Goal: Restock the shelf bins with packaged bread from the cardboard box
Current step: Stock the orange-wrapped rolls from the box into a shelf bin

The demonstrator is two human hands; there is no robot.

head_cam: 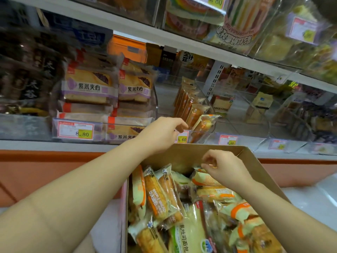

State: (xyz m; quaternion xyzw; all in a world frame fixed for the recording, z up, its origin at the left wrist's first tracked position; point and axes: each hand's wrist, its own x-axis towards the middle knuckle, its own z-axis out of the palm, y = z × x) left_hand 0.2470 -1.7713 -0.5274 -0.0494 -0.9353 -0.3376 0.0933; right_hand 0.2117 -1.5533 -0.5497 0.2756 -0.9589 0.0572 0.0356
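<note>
My left hand (pixel 164 134) at 12 o'clock of cardboard box (pixel 264 170), fingers curled at front rim of clear bin (pixel 206 99) (cannot tell if gripping). My right hand (pixel 226 167) in box's 1 o'clock corner, thumb and forefinger pinching bread packet (pixel 206 178).

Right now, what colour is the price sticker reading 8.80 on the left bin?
Yellow sticker on a red-bordered white tag; head view.

Dark packets (pixel 27 79) blurred; cardboard box (pixel 182 154) cut off below.
</note>
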